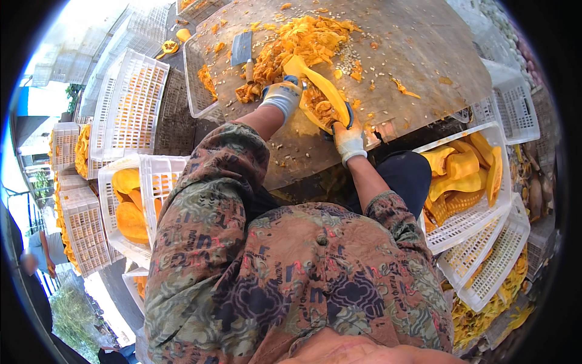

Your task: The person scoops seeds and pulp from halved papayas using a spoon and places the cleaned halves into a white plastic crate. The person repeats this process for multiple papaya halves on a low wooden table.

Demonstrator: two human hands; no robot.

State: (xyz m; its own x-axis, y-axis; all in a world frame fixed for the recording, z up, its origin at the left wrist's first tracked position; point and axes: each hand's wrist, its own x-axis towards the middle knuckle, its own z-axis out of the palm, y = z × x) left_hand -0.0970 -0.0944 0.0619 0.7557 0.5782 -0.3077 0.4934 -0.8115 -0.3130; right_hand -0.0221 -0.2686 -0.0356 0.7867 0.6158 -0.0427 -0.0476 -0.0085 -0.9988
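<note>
A halved orange-fleshed squash [328, 88] lies over the work table, its long neck pointing away from me and its hollow full of stringy pulp [322, 109]. My right hand [349, 139], in a stained work glove, grips the rounded near end. My left hand [283, 96], also gloved, is closed at the squash's left rim. A small piece of shiny metal shows at its fingertips; the glove hides most of this tool. Just beyond that hand rests a cleaver [241, 49], its wooden handle towards me. Heaped pulp [313, 38] and loose seeds lie beyond the squash.
The brown table [423, 54] has a worn near edge. At my right, a white plastic crate [473, 227] holds cut squash pieces [459, 173]. More squash fills a crate [105, 195] on my left, near stacked crates [129, 104]. Another person [45, 250] stands at far left.
</note>
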